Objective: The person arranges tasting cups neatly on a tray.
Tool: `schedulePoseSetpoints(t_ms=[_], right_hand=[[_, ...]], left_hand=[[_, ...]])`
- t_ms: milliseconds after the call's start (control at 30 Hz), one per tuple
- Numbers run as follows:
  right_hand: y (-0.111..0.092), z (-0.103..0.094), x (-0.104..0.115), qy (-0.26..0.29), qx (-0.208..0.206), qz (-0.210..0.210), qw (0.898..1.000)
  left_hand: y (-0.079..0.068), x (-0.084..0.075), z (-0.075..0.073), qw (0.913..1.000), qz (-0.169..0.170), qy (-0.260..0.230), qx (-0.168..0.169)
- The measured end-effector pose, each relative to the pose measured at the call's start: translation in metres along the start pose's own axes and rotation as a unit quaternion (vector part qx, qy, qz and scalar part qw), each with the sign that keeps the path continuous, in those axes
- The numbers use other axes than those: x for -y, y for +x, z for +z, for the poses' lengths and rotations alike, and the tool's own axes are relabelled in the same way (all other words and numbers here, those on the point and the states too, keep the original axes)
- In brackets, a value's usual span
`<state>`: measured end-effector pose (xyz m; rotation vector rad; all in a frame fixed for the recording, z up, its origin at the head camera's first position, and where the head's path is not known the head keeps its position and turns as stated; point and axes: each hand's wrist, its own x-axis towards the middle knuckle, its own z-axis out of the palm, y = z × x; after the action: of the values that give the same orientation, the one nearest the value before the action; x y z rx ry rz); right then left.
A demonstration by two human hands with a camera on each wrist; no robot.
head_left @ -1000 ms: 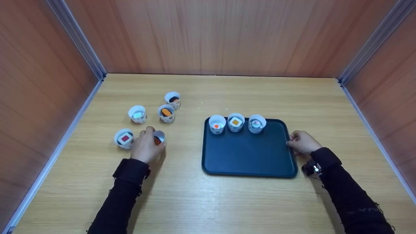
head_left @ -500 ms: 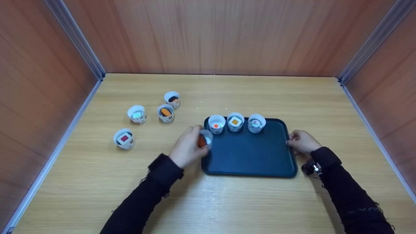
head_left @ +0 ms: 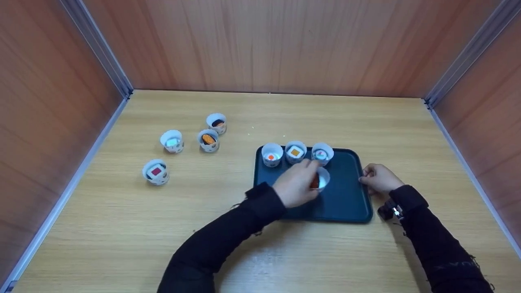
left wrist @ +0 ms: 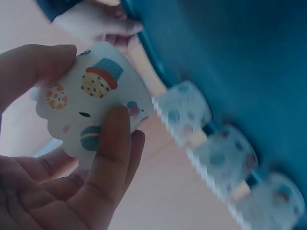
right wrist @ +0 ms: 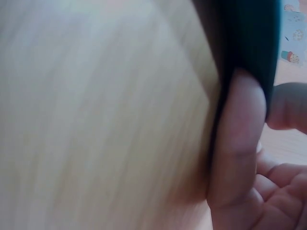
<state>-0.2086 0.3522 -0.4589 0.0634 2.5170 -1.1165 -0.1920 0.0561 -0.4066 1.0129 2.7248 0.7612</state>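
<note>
My left hand (head_left: 297, 185) has carried the cup (head_left: 324, 178) from beside another cup (head_left: 156, 172) on the table (head_left: 122, 236), past the left edge of the tray (head_left: 346, 197) half a second ago, to over its middle, near the row of cups (head_left: 296, 152).

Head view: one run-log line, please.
left hand: holds patterned cup over tray; right hand: pinches tray's right rim; three cups: on tray; four cups: on table

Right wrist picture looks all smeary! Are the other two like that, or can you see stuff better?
Right wrist: yes, the wooden table is blurry, its grain streaked. Left wrist: the held cupcake-print cup looks fairly clear, but the three cups beyond it are softer. Head: clearer overall, with a pale shine on the table near the bottom middle.
</note>
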Motion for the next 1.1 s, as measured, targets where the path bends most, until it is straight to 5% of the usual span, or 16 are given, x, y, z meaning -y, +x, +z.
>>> schedulePoseSetpoints(t_ms=[467,1100], right_hand=[[0.001,-0.002,-0.002,-0.014,-0.005,0.008,1.0],[0.003,-0.001,-0.003,-0.018,-0.008,-0.011,1.0]], left_hand=[[0.071,-0.031,0.052,0.9948,-0.008,0.101,-0.006],[0.115,-0.044,0.082,0.9826,-0.084,0.149,-0.073]])
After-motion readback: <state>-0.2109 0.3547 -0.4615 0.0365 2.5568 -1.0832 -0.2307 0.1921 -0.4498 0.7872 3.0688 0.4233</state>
